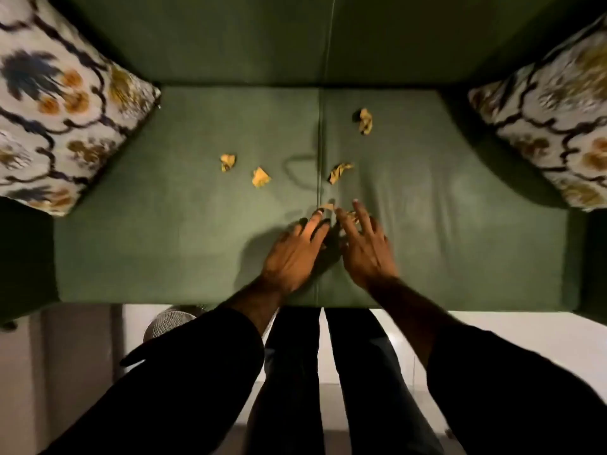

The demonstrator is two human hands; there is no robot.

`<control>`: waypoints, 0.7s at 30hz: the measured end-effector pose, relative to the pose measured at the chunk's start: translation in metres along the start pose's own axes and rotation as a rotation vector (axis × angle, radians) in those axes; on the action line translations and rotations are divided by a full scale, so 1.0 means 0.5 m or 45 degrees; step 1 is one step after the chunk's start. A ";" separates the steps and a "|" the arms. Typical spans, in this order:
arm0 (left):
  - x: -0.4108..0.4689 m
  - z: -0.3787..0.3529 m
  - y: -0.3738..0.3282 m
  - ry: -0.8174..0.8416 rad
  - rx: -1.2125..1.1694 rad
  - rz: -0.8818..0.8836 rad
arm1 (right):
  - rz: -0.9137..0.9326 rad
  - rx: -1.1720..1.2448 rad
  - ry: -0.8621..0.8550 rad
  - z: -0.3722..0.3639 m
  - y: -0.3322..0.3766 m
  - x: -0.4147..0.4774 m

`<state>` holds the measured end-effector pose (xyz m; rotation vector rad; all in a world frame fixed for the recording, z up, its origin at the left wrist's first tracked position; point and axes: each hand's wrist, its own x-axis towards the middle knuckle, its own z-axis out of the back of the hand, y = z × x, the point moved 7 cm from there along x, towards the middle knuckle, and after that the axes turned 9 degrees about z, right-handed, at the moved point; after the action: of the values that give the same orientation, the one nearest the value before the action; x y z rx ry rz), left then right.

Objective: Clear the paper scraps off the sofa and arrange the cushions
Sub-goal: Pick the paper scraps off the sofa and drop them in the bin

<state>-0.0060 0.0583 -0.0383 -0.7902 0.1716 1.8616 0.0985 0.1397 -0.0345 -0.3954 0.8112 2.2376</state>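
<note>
Several crumpled yellow paper scraps lie on the green sofa seat (164,244): one (227,162) left of centre, one (261,177) beside it, one (340,172) by the middle seam, one (365,121) farther back. A small scrap (327,207) sits at my fingertips. My left hand (295,254) and my right hand (364,247) rest side by side on the seat, fingers spread around that scrap; no firm hold shows. A patterned cushion (56,103) leans at the left end, another (555,126) at the right end.
A metal mesh bin (167,321) stands on the pale floor by the sofa's front edge, left of my legs (325,372). The green backrest (295,37) runs along the far side.
</note>
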 end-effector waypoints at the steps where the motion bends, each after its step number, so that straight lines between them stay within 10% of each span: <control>1: 0.021 -0.018 0.007 0.026 -0.033 0.052 | 0.051 -0.054 -0.006 -0.011 -0.003 0.026; 21: 0.061 -0.076 0.029 -0.157 -0.375 0.173 | 0.249 -0.026 -0.031 -0.062 -0.055 0.103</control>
<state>-0.0091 0.0582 -0.0890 -0.8767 -0.1340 2.0868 0.0833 0.1615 -0.0950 -0.3088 0.8455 2.4284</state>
